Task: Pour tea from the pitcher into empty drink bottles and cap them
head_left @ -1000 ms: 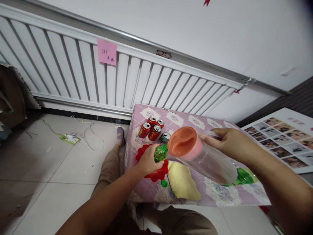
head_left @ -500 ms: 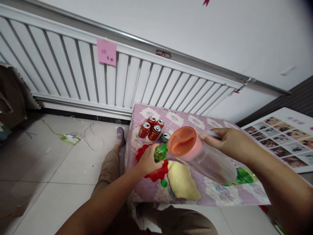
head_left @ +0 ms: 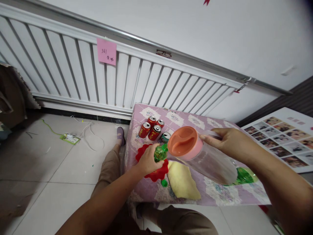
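Observation:
My left hand is wrapped round a green plastic bottle, its open neck against the pitcher's lid rim. My right hand grips the handle of a clear pitcher, which is tilted far over with its orange-pink lid toward the bottle. Under the bottle lies a red scalloped mat, with a green cap at its lower edge. A yellow cloth lies to the right of the cap. Red cans and a green can stand behind the bottle.
Another green bottle lies beyond the pitcher on the flowered tablecloth. A white radiator runs behind the table. A photo board is at the right, and a power strip lies on the floor.

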Demonstrator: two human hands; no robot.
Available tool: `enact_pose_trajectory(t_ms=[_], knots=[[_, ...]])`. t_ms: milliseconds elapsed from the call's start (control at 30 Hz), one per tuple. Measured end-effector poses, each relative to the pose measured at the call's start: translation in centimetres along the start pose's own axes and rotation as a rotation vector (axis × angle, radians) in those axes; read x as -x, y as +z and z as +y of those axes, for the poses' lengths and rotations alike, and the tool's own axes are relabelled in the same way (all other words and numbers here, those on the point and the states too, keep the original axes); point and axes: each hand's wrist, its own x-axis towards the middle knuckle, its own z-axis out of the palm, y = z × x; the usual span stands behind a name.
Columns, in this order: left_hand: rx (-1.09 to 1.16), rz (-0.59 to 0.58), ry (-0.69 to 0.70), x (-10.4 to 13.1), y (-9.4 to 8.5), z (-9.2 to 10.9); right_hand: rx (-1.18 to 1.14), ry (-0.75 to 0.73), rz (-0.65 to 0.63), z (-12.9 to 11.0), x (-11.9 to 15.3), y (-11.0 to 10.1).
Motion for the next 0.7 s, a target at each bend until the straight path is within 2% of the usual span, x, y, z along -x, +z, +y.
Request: enact_pose_trajectory(t_ms=[700], knots=[[0.019,0.012,0.0,0.03,0.13,-0.23,0.021,-0.017,0.007,-0.33,-0.11,-0.1]])
